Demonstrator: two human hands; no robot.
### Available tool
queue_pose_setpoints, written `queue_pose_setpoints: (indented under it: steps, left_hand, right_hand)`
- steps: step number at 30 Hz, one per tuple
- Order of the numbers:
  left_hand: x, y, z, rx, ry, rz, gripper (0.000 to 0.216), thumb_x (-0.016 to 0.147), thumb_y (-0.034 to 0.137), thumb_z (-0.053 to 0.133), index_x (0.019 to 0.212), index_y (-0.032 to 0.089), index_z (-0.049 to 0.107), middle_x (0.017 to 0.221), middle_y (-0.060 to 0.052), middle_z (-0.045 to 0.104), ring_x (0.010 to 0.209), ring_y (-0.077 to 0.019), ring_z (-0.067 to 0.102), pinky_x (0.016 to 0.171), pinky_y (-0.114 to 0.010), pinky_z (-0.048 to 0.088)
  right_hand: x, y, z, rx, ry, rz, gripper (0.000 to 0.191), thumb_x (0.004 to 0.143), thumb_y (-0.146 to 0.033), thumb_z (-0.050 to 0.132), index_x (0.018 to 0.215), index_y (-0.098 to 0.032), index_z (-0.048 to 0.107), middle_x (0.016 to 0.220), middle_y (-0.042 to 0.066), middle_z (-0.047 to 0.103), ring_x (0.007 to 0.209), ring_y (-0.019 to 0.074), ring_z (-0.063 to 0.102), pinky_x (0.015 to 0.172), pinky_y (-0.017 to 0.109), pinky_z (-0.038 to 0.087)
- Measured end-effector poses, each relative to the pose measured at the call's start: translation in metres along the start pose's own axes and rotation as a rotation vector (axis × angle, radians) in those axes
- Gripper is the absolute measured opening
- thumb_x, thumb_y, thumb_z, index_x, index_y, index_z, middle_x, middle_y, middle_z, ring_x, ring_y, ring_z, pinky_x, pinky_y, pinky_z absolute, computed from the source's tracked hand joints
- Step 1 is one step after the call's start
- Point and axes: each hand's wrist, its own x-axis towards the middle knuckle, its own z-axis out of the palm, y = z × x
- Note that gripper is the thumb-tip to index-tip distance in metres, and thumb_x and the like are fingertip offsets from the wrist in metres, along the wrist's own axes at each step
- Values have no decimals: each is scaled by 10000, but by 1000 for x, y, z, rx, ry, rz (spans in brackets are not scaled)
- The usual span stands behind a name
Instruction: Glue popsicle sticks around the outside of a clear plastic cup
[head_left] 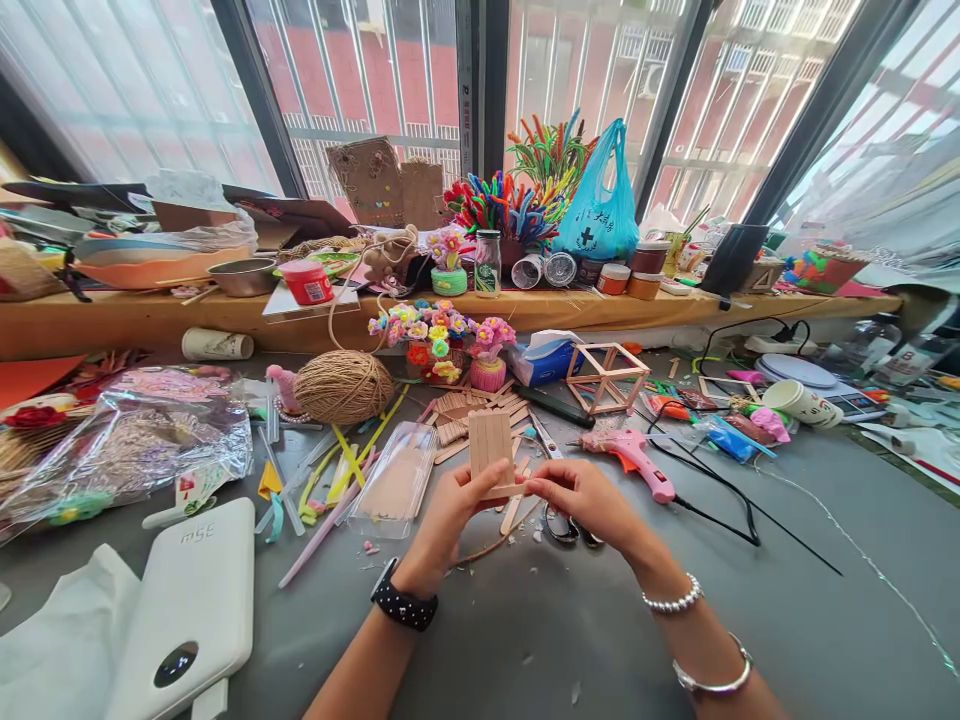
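Note:
Near the middle of the table, my left hand [454, 508] is closed on a small panel of popsicle sticks [491, 442] set side by side and held upright. A single popsicle stick [504, 491] lies crosswise at the panel's lower edge. The fingertips of my right hand [581, 497] pinch the right end of this stick. Behind the panel is a pile of loose popsicle sticks [457, 412]. Scissors [564, 525] lie partly hidden under my right hand. A pink hot glue gun [630, 455] rests to the right, its nozzle pointing left.
A clear plastic box [394, 478] stands left of my hands, with a twine ball [343, 386] behind it. A white power bank [196, 590] lies at the front left. Farther back are a stick frame cube [609, 378], pipe-cleaner flowers [431, 335] and a cluttered ledge [420, 322]. A black cord [716, 515] trails right.

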Motion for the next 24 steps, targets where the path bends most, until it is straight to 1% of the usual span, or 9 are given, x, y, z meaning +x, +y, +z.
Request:
queue_pose_setpoints:
  steps: [3, 7, 10, 13, 16, 20, 24]
  left_hand:
    - [1, 1, -3, 109, -4, -39, 315, 606, 372, 713, 758, 96, 692, 727, -75, 697, 687, -164, 633, 643, -239, 478]
    - [3, -2, -4, 183, 19, -16, 311, 577, 348, 728, 765, 104, 688, 728, -60, 694, 683, -173, 631, 635, -249, 470]
    - [5, -4, -4, 217, 33, -4, 307, 558, 331, 738, 755, 102, 683, 733, -59, 692, 690, -182, 633, 637, -256, 475]
    - [4, -4, -2, 214, 40, -17, 297, 557, 323, 740, 745, 102, 680, 706, -51, 685, 662, -172, 630, 629, -259, 485]
    - [3, -1, 1, 203, 38, -31, 297, 565, 316, 737, 764, 104, 679, 704, -48, 686, 653, -162, 626, 615, -253, 492]
    - [2, 0, 3, 200, 55, -38, 293, 558, 298, 742, 755, 90, 679, 682, -50, 680, 630, -150, 615, 575, -234, 486]
    - [4, -2, 2, 182, 95, -10, 299, 560, 324, 740, 732, 88, 676, 640, -40, 670, 603, -150, 611, 562, -236, 481]
  right_hand:
    - [-3, 0, -4, -95, 1, -2, 256, 779, -377, 539, 684, -152, 617, 542, -39, 480, 494, 72, 386, 460, 197, 274]
    - [-2, -1, 2, -186, 17, -29, 191, 736, -348, 602, 709, -161, 631, 594, -23, 546, 534, 91, 441, 486, 202, 311]
    - [-1, -1, 7, -327, 22, -94, 166, 769, -290, 572, 677, -175, 650, 601, -15, 569, 553, 101, 468, 510, 210, 318]
    - [-2, -2, 8, -420, 22, -120, 181, 792, -260, 552, 669, -180, 659, 603, -16, 578, 564, 103, 473, 524, 209, 315]
    - [-3, -3, 8, -437, 16, -140, 193, 803, -255, 548, 666, -172, 657, 609, -15, 586, 579, 100, 477, 539, 200, 315]
    - [-2, -3, 9, -442, -3, -145, 195, 798, -254, 563, 650, -164, 653, 569, -28, 563, 549, 88, 452, 518, 191, 288]
    - [0, -2, 8, -448, 39, -122, 182, 794, -258, 568, 666, -163, 656, 605, -16, 580, 565, 98, 467, 523, 199, 305]
